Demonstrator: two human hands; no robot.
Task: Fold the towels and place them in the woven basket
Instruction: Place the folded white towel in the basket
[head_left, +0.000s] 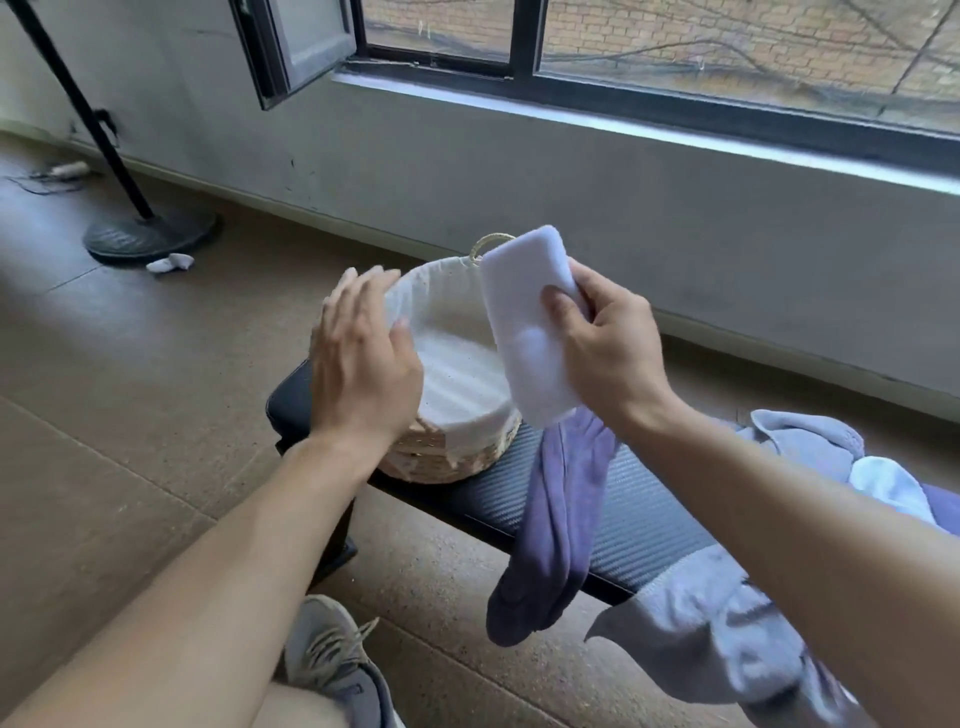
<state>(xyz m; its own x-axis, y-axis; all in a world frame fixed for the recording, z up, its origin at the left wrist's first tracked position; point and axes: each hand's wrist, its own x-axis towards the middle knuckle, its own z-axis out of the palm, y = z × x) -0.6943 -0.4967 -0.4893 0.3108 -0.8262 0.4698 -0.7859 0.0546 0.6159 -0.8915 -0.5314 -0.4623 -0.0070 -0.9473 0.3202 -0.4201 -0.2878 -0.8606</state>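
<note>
Above the lined woven basket (457, 457) on the dark desk (639, 525), right hand (608, 348) holds a folded white towel (524, 312), fingers (561, 306) pinching it. Left hand (363, 358) hovers at the basket's left rim, fingers spread, grasping nothing. Purple towel (550, 525) hangs off the desk edge; grey towels (727, 623) are heaped to the right.

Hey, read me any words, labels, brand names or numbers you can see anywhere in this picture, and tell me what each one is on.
None can be read. The folded white towel in the right hand, the woven basket, the purple towel and the bench show no print. The shoe shows no legible logo.
</note>
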